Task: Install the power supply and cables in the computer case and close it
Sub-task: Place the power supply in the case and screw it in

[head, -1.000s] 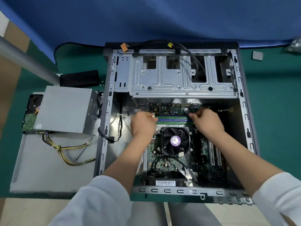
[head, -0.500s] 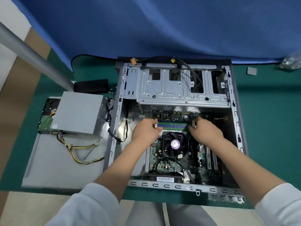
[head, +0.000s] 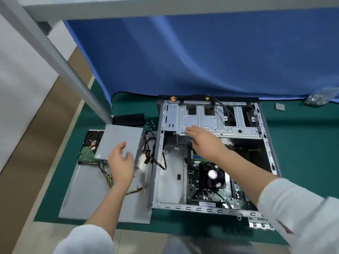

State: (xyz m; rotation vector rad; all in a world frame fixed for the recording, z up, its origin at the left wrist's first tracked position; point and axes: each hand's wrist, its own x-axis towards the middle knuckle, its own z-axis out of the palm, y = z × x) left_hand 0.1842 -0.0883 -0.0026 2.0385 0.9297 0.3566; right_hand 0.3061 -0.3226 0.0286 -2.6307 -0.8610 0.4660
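Note:
The open computer case [head: 267, 143] lies on its side on the green mat, its motherboard and black CPU fan [head: 211, 175] exposed. Left of it, the grey power supply [head: 119, 142] sits on the removed side panel [head: 86, 195], with yellow and black cables [head: 108, 177] trailing from it. My left hand [head: 121, 164] hovers open over the power supply's near right corner, fingers spread. My right hand [head: 203, 139] reaches leftward with straight fingers over the case's upper left part, its fingertips at the edge of the metal drive cage [head: 216, 120]. Neither hand holds anything.
A hard drive with a green board [head: 88, 153] lies under the power supply's left side. A black block [head: 128, 119] and small screws [head: 151, 124] sit behind it. A grey table leg [head: 60, 61] slants at the left. A blue cloth [head: 201, 57] hangs behind the case.
Both hands left the memory slots on the motherboard. The left hand moved out of the case to above the power supply; the right hand moved up and left. The view tilted upward.

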